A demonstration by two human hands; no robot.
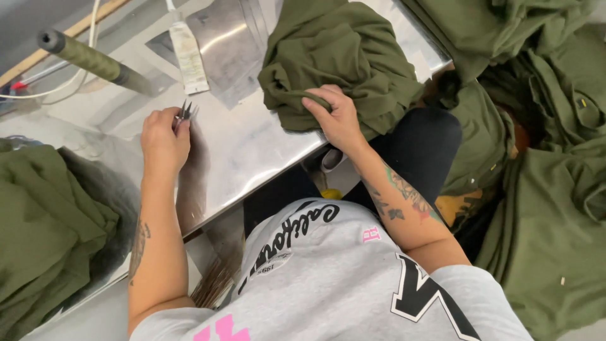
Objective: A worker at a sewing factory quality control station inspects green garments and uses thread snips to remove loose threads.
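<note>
My left hand [164, 139] rests on the shiny metal table [252, 139] and holds small thread snips [184, 112], whose tips stick out above my fingers. My right hand [338, 117] grips the near edge of a bunched olive-green garment [334, 57] that lies at the table's right end. The two hands are about a forearm's length apart. My grey printed shirt fills the bottom of the view.
A folded olive-green pile [44, 221] sits at the left. More olive-green garments [543, 189] are heaped on the right, beside my black-clad leg. A spool of olive thread [88, 60] and a white label strip [188, 57] lie at the table's far side.
</note>
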